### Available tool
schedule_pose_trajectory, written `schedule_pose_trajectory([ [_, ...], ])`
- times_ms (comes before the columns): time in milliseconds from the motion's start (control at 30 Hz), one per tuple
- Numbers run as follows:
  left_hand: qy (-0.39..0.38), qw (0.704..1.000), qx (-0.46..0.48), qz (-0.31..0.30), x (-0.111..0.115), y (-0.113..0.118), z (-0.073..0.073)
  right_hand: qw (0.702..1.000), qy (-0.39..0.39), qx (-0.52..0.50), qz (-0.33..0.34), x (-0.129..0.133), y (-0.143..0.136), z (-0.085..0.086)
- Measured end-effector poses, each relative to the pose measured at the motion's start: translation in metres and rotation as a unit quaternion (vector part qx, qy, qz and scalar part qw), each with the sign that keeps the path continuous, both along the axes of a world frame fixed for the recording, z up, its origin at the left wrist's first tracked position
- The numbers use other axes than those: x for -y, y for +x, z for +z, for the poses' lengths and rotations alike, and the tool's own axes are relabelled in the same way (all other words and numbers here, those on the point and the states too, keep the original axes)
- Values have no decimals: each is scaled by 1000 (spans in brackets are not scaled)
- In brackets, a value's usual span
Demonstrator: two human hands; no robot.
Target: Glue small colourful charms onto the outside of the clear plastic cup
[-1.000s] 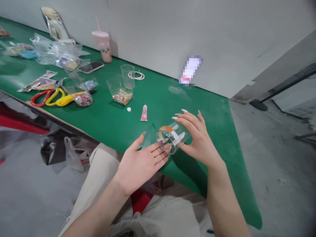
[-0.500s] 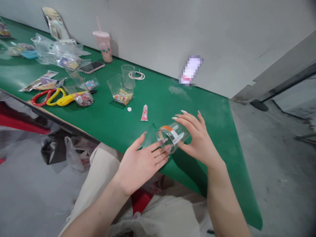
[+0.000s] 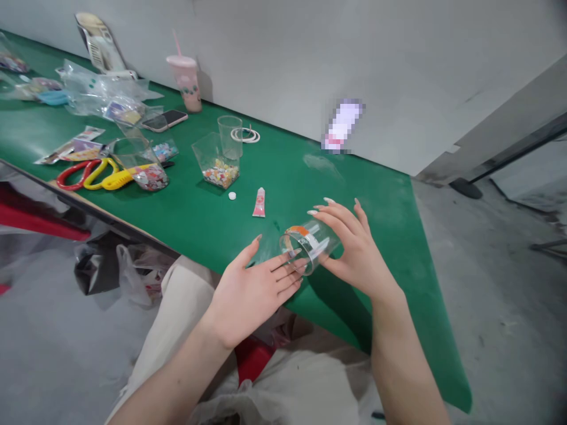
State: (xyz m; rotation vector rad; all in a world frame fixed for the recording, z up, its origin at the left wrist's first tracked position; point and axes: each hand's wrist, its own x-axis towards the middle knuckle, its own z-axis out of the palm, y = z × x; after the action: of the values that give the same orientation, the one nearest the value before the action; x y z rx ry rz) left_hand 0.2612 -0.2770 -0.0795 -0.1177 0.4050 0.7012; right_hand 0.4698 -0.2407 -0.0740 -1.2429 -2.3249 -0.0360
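Observation:
My right hand (image 3: 354, 248) is wrapped round the base end of a clear cup (image 3: 312, 245), which lies tilted with its mouth toward the left. An orange patch shows on the cup's side. My left hand (image 3: 257, 286) is palm up with fingers stretched out, its fingertips at the cup's rim. Beyond them a small pink tube (image 3: 259, 203) lies on the green table (image 3: 283, 171), with a small white cap (image 3: 232, 196) to its left. A clear square cup (image 3: 221, 171) holds small colourful pieces.
Scissors (image 3: 73, 175), a yellow-handled tool (image 3: 117, 179), and a tilted cup of pieces (image 3: 151, 177) lie left. Behind are a phone (image 3: 166, 120), a pink drink cup (image 3: 186, 85), an upright clear cup (image 3: 230, 139), a white cable (image 3: 250, 137) and plastic bags (image 3: 93, 88).
At the far left edge, a clear container with colourful pieces has shifted to the right. My hands and the cup are almost unchanged.

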Motion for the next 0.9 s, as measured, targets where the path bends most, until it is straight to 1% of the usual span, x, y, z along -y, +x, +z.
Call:
schedule_pose_trajectory([
  [400, -7, 1000, 7, 16, 1, -2, -10, 1000, -13, -15, 3, 0, -3, 0],
  [700, 15, 1000, 26, 9, 1, 0, -2, 1000, -19, -7, 0, -1, -2, -2],
  [900, 19, 1000, 21, 5, 0, 1, 0, 1000, -19, -4, -3, -1, -1, -2],
])
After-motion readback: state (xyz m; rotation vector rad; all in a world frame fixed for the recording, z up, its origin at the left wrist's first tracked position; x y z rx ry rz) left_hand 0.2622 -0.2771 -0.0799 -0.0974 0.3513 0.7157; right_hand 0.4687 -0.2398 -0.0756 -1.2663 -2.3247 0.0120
